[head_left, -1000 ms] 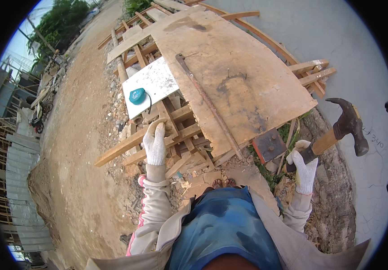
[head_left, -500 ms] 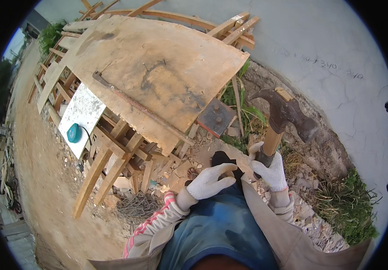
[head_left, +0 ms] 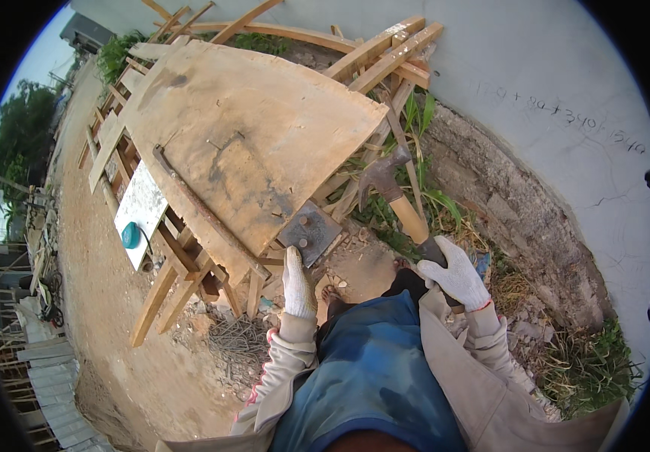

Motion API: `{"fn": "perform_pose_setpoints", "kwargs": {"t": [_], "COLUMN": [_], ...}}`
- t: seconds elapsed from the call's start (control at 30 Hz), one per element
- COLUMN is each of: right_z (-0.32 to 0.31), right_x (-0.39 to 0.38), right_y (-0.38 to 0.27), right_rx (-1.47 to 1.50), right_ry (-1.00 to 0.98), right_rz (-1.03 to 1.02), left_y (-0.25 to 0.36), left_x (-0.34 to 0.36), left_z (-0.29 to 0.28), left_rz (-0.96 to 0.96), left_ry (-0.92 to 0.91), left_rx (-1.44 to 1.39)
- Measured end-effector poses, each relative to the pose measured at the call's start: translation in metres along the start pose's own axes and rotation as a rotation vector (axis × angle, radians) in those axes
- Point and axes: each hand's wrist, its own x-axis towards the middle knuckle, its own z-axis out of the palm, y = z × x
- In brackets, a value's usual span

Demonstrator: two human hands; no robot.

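Observation:
My right hand (head_left: 457,275), in a white knit glove, is wrapped around the dark grip of a claw hammer (head_left: 409,218) with a wooden handle. The hammer's rusty head points away from me, clear of the plywood. My left hand (head_left: 299,290), gloved too, is stretched out with its fingers up, holding nothing visible. Its fingertips are at the near edge of a dark metal plate (head_left: 317,239) with two bolt-like studs; whether they touch it I cannot tell. A rusty pry bar (head_left: 203,211) with a bent end lies along the left side of the large plywood sheet (head_left: 280,105).
Timber pieces (head_left: 155,297) stick out under the plywood. A white board (head_left: 140,203) at left carries a teal round object (head_left: 131,235). Tangled wire (head_left: 242,339) and rubble lie near my feet. A grey wall (head_left: 536,68) with a rough stone base (head_left: 506,196) runs along the right.
My left hand has moved forward and left to the metal plate, its fingers straightening. The hammer has been lowered and swung left, away from me. The view has shifted.

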Motion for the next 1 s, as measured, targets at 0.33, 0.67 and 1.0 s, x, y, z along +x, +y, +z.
{"fn": "perform_pose_setpoints", "kwargs": {"t": [0.33, 0.67, 1.0], "right_z": [-0.036, -0.040, -0.038], "right_x": [0.109, 0.160, 0.161], "right_y": [-0.014, -0.055, -0.052], "right_rx": [0.281, 0.385, 0.530], "right_ry": [-0.498, -0.751, -0.805], "right_rz": [0.193, 0.394, 0.501], "left_y": [0.008, -0.006, 0.000], "left_x": [0.000, 0.014, 0.004], "left_z": [0.054, 0.036, 0.047], "left_rz": [0.073, 0.228, 0.251], "left_ry": [0.404, 0.520, 0.557], "left_rx": [0.006, 0.210, 0.318]}}
